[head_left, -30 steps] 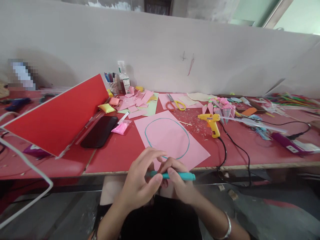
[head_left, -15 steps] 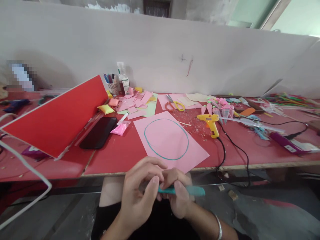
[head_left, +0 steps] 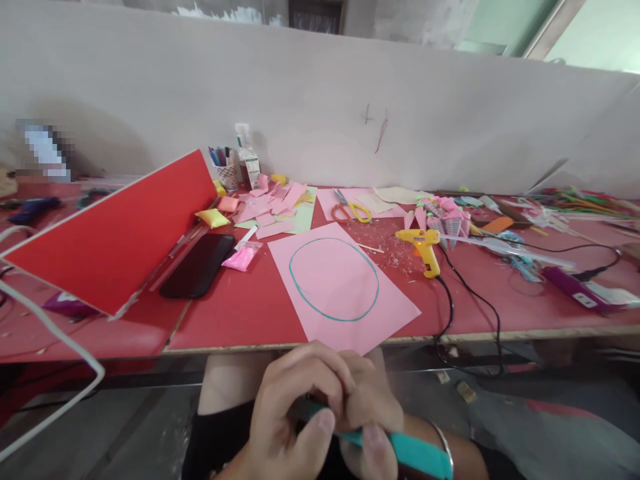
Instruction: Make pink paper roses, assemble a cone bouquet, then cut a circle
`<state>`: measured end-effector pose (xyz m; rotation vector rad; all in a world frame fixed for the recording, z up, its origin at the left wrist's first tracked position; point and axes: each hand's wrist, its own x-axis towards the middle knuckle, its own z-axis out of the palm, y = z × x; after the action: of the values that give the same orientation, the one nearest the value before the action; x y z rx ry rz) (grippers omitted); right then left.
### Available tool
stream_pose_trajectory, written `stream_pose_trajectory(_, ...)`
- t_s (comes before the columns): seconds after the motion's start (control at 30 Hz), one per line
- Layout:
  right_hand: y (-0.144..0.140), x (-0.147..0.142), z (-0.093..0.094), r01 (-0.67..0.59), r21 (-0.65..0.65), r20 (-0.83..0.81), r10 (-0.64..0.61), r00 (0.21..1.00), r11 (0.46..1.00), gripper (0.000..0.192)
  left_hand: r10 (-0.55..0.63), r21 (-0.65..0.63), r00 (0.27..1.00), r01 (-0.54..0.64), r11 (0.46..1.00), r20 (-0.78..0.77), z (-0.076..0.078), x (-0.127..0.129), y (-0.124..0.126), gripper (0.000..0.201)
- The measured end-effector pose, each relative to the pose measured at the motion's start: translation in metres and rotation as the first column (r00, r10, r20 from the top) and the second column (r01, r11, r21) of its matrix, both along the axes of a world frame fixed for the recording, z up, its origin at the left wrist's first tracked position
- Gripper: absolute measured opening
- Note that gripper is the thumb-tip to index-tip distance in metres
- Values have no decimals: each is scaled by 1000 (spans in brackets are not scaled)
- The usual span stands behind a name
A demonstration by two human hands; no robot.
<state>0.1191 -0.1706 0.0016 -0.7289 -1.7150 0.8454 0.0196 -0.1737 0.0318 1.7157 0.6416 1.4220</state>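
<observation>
A teal marker lies across my lap area, below the table's front edge. My left hand and my right hand both close around it, fingers pressed together at its left end. On the red table in front of them lies a pink paper sheet with a teal oval drawn on it. The marker's left tip is hidden by my fingers.
A yellow glue gun with a black cord lies right of the sheet. Scissors and pink paper scraps sit further back. A black phone and a tilted red board are at the left. Craft clutter fills the far right.
Both hands with the marker have dropped down and back from the sheet's near corner, below the table edge. The marker now points lower right.
</observation>
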Motion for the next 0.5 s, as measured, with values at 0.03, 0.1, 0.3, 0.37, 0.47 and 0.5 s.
stream_pose_trajectory(0.03, 3, 3, 3, -33, 108, -38, 37, 999, 994, 52, 3, -56, 1000, -4, 998, -13, -1, -1, 2, 27)
stream_pose_trajectory(0.1, 10, 11, 10, 3, 83, -17, -2, 1000, 997, 40, 16, -212, 998, -28, 977, -57, -3, -5, 8, 23)
stream_pose_trajectory(0.3, 23, 37, 8, -72, -87, 376, 100, 921, 994, 41, 28, -452, 952, -171, 875, -306, -12, -35, 33, 19)
stream_pose_trajectory(0.37, 20, 46, 0, 31, 19, 614, -36, 788, 999, 52, 231, -346, 882, -385, 856, -410, -12, -50, 51, 20)
stream_pose_trajectory(0.47, 15, 60, -14, 120, 243, 803, -269, 532, 963, 61, 551, 60, 681, -602, 796, -481, -10, -72, 90, 17)
stream_pose_trajectory(0.5, 13, 63, -18, 129, 309, 821, -333, 464, 942, 60, 617, 195, 600, -618, 762, -509, -10, -79, 104, 17)
